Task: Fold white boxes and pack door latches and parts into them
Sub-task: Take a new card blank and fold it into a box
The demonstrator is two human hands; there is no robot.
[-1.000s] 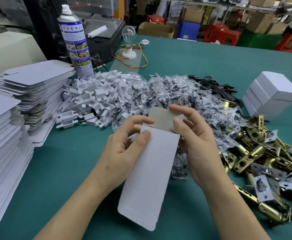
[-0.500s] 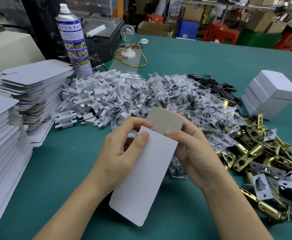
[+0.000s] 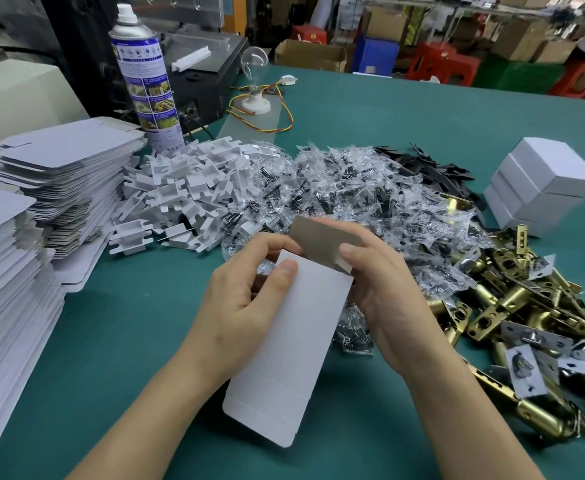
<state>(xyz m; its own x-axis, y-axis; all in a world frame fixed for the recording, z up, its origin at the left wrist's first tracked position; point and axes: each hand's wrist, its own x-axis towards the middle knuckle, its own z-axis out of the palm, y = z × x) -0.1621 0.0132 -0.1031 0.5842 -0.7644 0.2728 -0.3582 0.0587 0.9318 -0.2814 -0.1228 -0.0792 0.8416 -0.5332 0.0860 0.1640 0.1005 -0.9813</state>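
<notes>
Both hands hold one flat white box blank point(image 3: 294, 341) above the green tabletop point(image 3: 111, 358), near centre, tilted with its far end up. Left hand point(image 3: 246, 306) pinches the blank's upper left edge, thumb on the white face, fingers curled behind. Right hand point(image 3: 384, 292) grips the upper right corner, thumb on the base of the grey flap point(image 3: 322, 233), fingers behind it. The flap stands up at the far end, grey inside facing the camera.

Left side: two stacks of flat blanks point(image 3: 59, 168), the nearer one running off frame. Past the hands: pile of white plastic inserts point(image 3: 180, 195), then a heap of clear bagged screws point(image 3: 353, 202), some black plates point(image 3: 433, 171) at its far right. Right, near: pile of brass door latches point(image 3: 526, 323) with silver plates mixed in. Far right: stacked closed white boxes point(image 3: 543, 185). Far left: upright spray can point(image 3: 145, 81), a light bulb point(image 3: 254, 60) on a white base beside it.
</notes>
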